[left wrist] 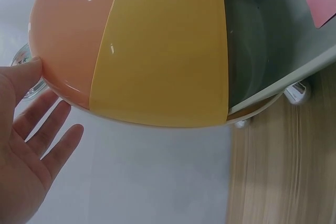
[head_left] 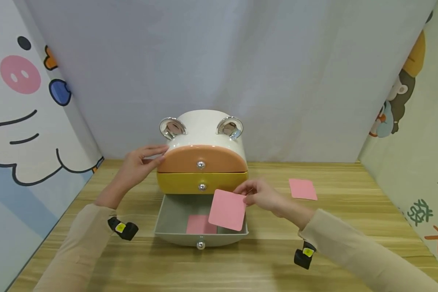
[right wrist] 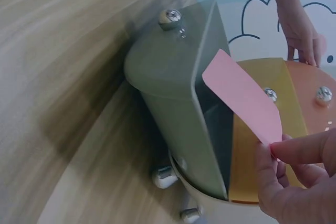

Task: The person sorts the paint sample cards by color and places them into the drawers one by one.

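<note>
A small drawer cabinet [head_left: 204, 125] with a white top stands on the table, its orange drawer [head_left: 182, 158] and yellow drawer [head_left: 179, 183] pushed in. Below them the grey-green drawer [head_left: 168, 215] is pulled out. One pink square card [head_left: 200, 225] lies inside it. My right hand [head_left: 264, 197] pinches another pink card [head_left: 227, 211] by its edge between thumb and fingers, tilted above the drawer's right part. On the cabinet's left side, my left hand [head_left: 136, 164] rests at the orange drawer's edge, thumb tip [left wrist: 35, 66] touching the front and the other fingers loosely extended.
A third pink card [head_left: 303, 189] lies on the wooden table [head_left: 270, 263], right of the cabinet. Two silver ears [head_left: 229, 127] stick up from the cabinet top. A grey curtain [head_left: 295, 81] hangs behind, with cartoon-printed panels [head_left: 22, 121] at both sides.
</note>
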`<state>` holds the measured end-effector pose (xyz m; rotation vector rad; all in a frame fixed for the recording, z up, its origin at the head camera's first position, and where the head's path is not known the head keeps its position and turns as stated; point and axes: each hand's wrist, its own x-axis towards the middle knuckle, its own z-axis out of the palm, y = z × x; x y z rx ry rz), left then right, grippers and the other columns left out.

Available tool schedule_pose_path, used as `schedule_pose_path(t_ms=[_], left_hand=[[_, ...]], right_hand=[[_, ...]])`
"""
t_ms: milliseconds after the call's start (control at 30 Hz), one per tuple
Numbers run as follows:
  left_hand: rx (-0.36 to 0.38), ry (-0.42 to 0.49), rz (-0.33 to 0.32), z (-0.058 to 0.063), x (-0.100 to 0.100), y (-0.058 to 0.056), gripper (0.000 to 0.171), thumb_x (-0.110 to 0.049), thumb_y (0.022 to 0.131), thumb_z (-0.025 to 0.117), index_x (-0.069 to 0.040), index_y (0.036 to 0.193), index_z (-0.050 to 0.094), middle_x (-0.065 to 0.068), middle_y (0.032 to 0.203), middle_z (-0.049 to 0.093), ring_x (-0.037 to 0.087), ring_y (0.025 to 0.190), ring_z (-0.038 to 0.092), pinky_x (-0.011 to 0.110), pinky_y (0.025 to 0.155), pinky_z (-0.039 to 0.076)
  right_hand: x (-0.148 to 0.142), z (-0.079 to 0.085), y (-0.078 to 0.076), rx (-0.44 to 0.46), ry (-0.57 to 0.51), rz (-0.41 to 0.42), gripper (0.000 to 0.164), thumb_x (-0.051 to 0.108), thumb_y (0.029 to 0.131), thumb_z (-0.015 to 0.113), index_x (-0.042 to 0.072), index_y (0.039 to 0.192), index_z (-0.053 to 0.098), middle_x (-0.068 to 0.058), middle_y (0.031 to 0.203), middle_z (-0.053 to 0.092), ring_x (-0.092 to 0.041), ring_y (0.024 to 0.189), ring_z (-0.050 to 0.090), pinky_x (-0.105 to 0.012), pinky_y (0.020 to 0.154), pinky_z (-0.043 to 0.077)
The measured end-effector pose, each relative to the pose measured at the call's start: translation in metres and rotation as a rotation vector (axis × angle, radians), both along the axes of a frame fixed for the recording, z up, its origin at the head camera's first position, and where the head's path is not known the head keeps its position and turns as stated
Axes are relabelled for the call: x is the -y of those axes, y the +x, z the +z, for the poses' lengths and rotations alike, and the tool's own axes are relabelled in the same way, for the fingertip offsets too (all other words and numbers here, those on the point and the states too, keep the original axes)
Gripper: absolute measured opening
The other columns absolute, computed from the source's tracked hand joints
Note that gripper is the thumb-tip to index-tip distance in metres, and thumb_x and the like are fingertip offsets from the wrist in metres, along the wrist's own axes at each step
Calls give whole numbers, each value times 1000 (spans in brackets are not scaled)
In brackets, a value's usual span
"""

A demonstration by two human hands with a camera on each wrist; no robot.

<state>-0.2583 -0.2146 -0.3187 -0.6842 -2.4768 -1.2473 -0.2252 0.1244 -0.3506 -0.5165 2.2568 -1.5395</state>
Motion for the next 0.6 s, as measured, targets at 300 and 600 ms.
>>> schedule_pose_path(t_ms=[300, 600], left_hand=[[-9, 5, 2, -1, 0, -2, 31, -8, 89, 58, 2, 118, 60, 16, 122, 55, 29, 112, 50, 16, 78, 51], [-15, -7, 3, -2, 0, -3, 31, -8, 89, 58, 2, 118, 59, 16, 123, 55, 29, 112, 50, 25, 79, 53]], right_hand=[[17, -15, 5, -50, 47, 6, 26, -15, 77, 49, -9, 100, 62, -9, 82, 54, -15, 71, 48, -26, 66, 52], [36, -30, 3, -124, 164, 47, 29, -16, 75, 51, -3, 96, 66, -5, 81, 59, -12, 68, 49, -20, 58, 46]])
